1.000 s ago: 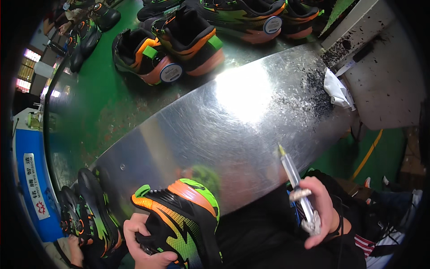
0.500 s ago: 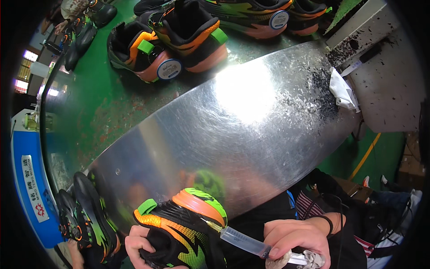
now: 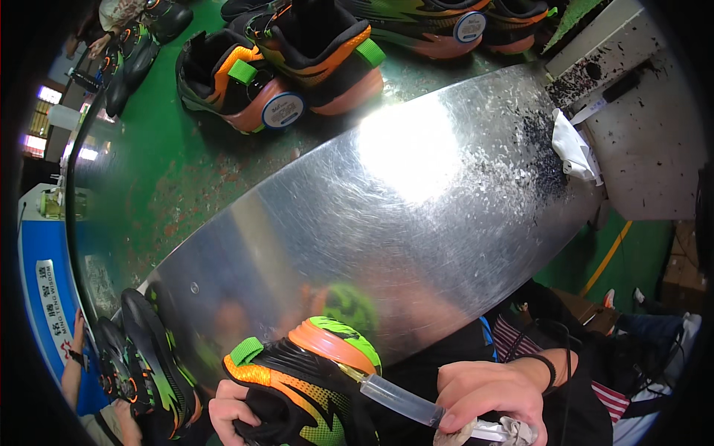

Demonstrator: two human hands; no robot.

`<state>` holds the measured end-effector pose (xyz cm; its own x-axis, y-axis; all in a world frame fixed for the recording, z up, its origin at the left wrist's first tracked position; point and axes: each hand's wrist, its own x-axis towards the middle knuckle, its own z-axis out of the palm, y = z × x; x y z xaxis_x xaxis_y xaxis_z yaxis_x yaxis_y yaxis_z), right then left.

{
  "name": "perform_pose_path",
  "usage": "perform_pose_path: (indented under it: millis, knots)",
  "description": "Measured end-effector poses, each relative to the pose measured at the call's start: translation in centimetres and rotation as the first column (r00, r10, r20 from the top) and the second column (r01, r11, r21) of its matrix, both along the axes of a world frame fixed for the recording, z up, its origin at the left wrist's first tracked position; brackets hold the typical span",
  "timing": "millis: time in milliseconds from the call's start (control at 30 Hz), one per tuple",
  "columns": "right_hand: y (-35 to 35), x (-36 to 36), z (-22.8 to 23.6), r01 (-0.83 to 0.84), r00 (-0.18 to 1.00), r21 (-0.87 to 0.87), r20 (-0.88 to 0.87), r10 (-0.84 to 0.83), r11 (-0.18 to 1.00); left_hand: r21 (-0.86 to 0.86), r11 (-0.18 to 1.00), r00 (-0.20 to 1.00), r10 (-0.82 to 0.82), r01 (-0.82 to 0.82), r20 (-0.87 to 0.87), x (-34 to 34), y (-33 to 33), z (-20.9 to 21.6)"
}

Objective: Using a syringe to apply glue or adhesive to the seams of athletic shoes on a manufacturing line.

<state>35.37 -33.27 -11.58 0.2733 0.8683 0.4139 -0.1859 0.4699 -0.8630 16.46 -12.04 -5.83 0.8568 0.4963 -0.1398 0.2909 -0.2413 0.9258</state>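
Note:
My left hand (image 3: pixel 232 412) grips a black, orange and green sports shoe (image 3: pixel 309 398) near the lower edge, fingers curled into its opening. The shoe lies tilted on its side, with its orange and green sole toward the metal plate. My right hand (image 3: pixel 491 394) is closed around a clear syringe (image 3: pixel 400 400) with a white plunger; crumpled whitish material (image 3: pixel 517 431) covers the plunger's end. The syringe's narrow yellowish tip meets the seam between the shoe's upper and sole. Whether liquid comes out there cannot be made out.
A shiny metal plate (image 3: pixel 297 223) covers part of the green table (image 3: pixel 149 193). Several similar shoes (image 3: pixel 312 52) stand at the back; more shoes (image 3: pixel 152 364) are at the left edge. White paper (image 3: pixel 573 149) and a black-handled tool (image 3: pixel 610 93) lie far right. A co-worker's arm (image 3: pixel 72 375) shows at left.
The syringe and its tip have shifted slightly along the seam. My left hand keeps its hold on the shoe. A co-worker's arm has come into view at the left.

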Motion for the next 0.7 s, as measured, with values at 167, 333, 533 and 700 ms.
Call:
perform_pose_path:
  millis: [167, 333, 533, 700]
  knots:
    - [0.1, -0.1, 0.3, 0.041, 0.998, 0.025, 0.056, -0.042, 0.999, -0.009, 1.000, 1.000, 0.014, -0.014, 0.005, 0.1, -0.1, 0.0]
    - [-0.2, -0.3, 0.9, 0.036, 0.993, 0.019, 0.107, -0.038, 0.999, 0.006, 1.000, 1.000, 0.025, -0.025, 0.006, 0.1, -0.4, 0.2]
    - [-0.7, -0.7, 1.2, 0.047, 0.991, 0.011, 0.125, -0.048, 0.999, -0.033, 0.998, 0.999, 0.055, -0.054, 0.003, -0.2, -1.0, 0.1]
    - [-0.7, -0.5, 1.4, 0.053, 0.989, -0.012, 0.141, -0.051, 0.999, -0.053, 0.996, 0.998, 0.066, -0.067, -0.005, 0.1, -0.9, -0.3]
